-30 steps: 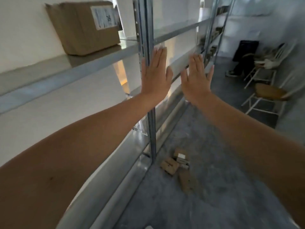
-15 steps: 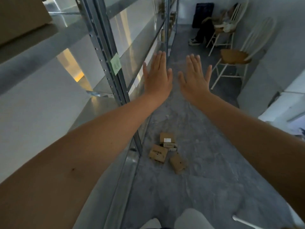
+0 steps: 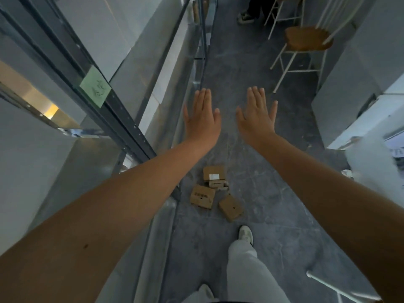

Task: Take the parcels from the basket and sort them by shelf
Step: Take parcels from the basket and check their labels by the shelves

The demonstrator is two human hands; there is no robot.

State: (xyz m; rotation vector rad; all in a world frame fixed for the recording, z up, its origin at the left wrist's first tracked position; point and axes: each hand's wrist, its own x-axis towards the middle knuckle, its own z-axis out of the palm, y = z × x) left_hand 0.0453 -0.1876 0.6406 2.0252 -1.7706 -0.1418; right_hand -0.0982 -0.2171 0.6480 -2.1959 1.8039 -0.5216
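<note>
Several small cardboard parcels lie on the grey floor beside the foot of the metal shelving: one with a white label [image 3: 213, 172], a flat one [image 3: 202, 196] nearer the rack, and a tilted one [image 3: 230, 207]. My left hand [image 3: 201, 119] and my right hand [image 3: 256, 117] are both stretched out in front of me, fingers straight, palms down, holding nothing. They hover well above the parcels. No basket is in view.
The metal shelf rack [image 3: 122, 119] runs along the left, with a green sticky note [image 3: 95, 86] on its upright. A wooden-seated chair [image 3: 308, 40] stands at the far right, with a person's shoe [image 3: 246, 17] beyond it. My own leg and shoe [image 3: 245, 235] are below.
My view has tilted down from the shelves to the floor. The big box on the upper shelf has left the view. Both hands stay flat and apart.
</note>
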